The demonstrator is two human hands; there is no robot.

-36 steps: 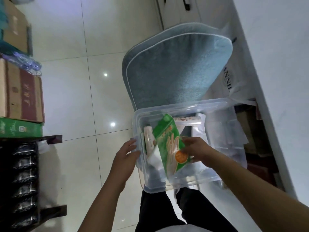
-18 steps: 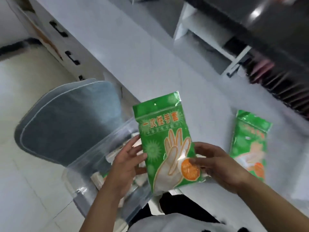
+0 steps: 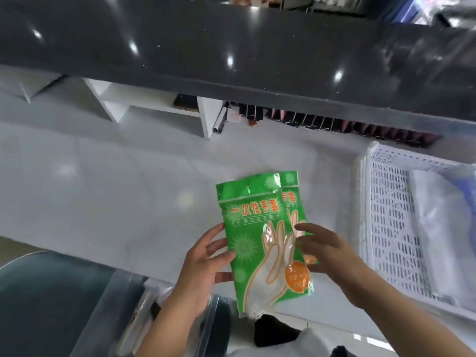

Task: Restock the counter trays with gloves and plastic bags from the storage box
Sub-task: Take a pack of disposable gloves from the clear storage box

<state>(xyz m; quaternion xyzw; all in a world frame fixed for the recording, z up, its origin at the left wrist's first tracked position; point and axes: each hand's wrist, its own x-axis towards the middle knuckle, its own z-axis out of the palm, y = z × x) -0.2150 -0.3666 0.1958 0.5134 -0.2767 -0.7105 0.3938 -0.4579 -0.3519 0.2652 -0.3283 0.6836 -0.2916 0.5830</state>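
A green pack of disposable gloves (image 3: 257,243) is held low over the white counter (image 3: 128,189), between my two hands. My left hand (image 3: 203,269) grips its left edge, thumb on the front. My right hand (image 3: 327,253) holds its right edge with fingers spread. A second green glove pack (image 3: 289,184) lies flat on the counter underneath, mostly covered. The clear storage box (image 3: 144,305) shows at the bottom, partly hidden by my left arm. A white perforated tray (image 3: 386,228) stands on the counter at the right.
Folded clear plastic (image 3: 438,228) lies inside the tray. A dark glossy raised countertop (image 3: 231,47) runs across the back, with white shelf dividers (image 3: 203,117) and a row of dark items (image 3: 334,124) under it. A blue chair cushion (image 3: 51,292) is at the lower left.
My right hand lifted the green pack out of the storage box, my left hand joined it, and both carried it over the counter onto the pack lying there. My view swung from floor to counter.
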